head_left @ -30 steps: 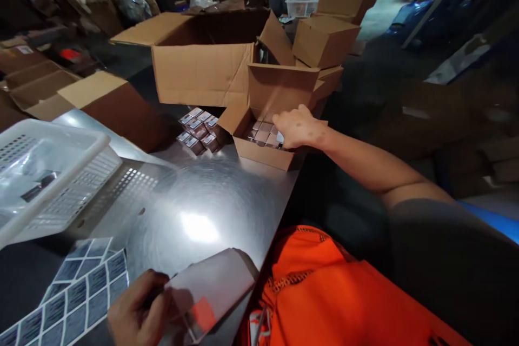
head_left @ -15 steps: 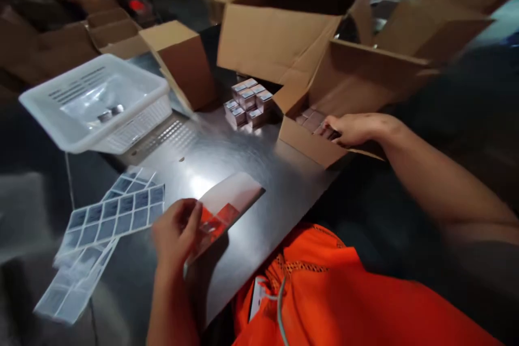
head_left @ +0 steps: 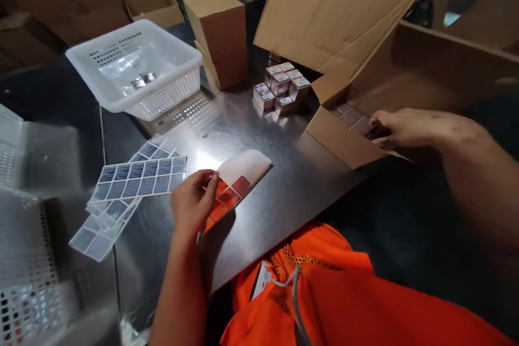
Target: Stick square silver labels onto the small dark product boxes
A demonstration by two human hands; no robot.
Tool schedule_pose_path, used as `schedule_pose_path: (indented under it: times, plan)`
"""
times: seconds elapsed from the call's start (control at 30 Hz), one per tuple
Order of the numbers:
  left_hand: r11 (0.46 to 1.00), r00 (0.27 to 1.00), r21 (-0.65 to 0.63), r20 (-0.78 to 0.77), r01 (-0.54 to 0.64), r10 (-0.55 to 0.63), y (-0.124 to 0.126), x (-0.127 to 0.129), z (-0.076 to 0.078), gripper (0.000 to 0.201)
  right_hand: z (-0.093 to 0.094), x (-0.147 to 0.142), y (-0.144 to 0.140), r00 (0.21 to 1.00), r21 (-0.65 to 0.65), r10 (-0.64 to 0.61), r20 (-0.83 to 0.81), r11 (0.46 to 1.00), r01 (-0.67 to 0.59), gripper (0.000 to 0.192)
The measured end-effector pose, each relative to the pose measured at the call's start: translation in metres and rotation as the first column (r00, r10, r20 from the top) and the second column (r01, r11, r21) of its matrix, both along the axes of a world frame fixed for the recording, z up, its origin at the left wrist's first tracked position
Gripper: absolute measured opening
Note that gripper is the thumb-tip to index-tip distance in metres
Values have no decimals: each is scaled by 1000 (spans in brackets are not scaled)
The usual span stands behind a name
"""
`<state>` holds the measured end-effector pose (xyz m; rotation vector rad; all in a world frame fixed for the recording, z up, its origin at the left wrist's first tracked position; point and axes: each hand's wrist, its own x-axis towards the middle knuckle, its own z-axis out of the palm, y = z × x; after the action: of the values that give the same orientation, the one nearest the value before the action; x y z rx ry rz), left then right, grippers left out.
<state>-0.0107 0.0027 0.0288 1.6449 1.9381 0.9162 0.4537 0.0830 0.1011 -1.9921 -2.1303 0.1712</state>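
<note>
Reaching right hand (head_left: 399, 127) into open carton (head_left: 344, 143)

Right hand (head_left: 399, 127) fingertips hidden (inside carton (head_left: 344, 143))

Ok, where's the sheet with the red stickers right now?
The red sticker sheet lies low and centre in the head view, on the metal table, pinched at its near end by the left hand, right of the grey label sheets.
</note>
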Motion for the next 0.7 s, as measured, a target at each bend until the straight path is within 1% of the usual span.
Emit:
schedule_pose_path:
  times: [0.03,0.07,0.1,0.13,0.17,0.2,0.23,0.27,0.3,0.33,0.4,0.47,0.53,0.57,0.6,0.63,0.7]
  plan:
    - [1000,998,-21,66,15,-14,0,1,1,34,8,-20,-12,997,9,-16,80,1000,16,23]
    - [998,989,-43,141,41,-34,1,2,2,35,13,-44,-26,993,112,6,115,994,-19,23]
    - [995,974,-65,221,69,-53,1,3,3,36,15,-72,-40,995,194,77,65,977,-88,27]
    - [991,952,-88,298,98,-68,2,4,4,37,14,-101,-53,978,253,203,-46,950,-185,26]
    - [986,928,-109,365,124,-76,2,5,6,38,8,-130,-62,895,291,422,-147,883,-368,23]
    - [982,905,-125,417,145,-80,2,7,8,39,0,-156,-66,772,243,596,-221,800,-548,27]
    - [977,886,-137,457,163,-84,1,8,9,39,-11,-179,-67,691,215,667,-278,745,-632,37]
    - [975,871,-141,484,175,-86,1,8,10,38,-22,-197,-64,641,186,694,-328,713,-676,45]
    - [975,862,-137,499,177,-86,1,8,11,37,-33,-210,-59,611,151,692,-383,700,-698,51]
    - [977,861,-129,502,169,-82,0,8,11,35,-43,-219,-53,598,120,666,-445,706,-698,52]
    - [989,888,-96,456,117,-60,0,7,11,31,-56,-228,-43,569,41,578,-585,722,-690,41]
    - [997,931,-48,362,66,-44,1,6,10,24,-61,-231,-38,543,-44,478,-690,722,-691,31]
    - [998,961,-18,274,57,-50,2,5,10,21,-61,-235,-40,557,-113,425,-714,715,-690,30]
    - [998,968,-13,242,64,-59,3,4,9,21,-60,-236,-43,572,-131,421,-704,715,-687,31]
    - [997,973,-19,222,76,-70,2,4,9,22,-58,-235,-48,586,-123,432,-685,724,-678,32]
    - [996,976,-31,203,84,-76,1,2,9,24,-55,-232,-53,593,-87,459,-662,738,-669,33]
    - [994,986,-61,150,89,-79,-3,-2,8,29,-43,-215,-64,591,51,548,-592,757,-652,38]
